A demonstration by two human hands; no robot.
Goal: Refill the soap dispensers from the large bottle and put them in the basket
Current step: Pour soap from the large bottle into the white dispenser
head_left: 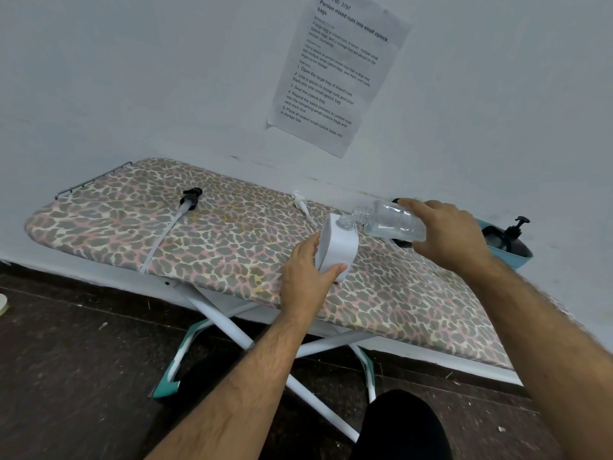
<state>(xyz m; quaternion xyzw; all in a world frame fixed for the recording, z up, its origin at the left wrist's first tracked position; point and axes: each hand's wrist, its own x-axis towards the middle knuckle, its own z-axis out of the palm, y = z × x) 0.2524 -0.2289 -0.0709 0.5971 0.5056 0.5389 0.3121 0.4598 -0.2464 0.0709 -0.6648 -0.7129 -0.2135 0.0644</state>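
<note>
A white soap dispenser (pixel 338 245) stands on the leopard-print ironing board (pixel 232 240), its pump off and its neck open. My left hand (pixel 306 277) grips its lower side. My right hand (pixel 444 230) holds a large clear bottle (pixel 388 220) tipped almost flat, its mouth just above the dispenser's neck, with clear liquid pooled along its lower side. A black dispenser (pixel 512 235) with its pump on sits in the teal basket (pixel 517 255) at the board's right end.
A black pump head (pixel 190 197) with a long tube lies at the board's left. A white pump head (pixel 300 200) lies near the wall behind the dispenser. A printed sheet (pixel 335 68) hangs on the wall. Dark floor lies below the board's white legs.
</note>
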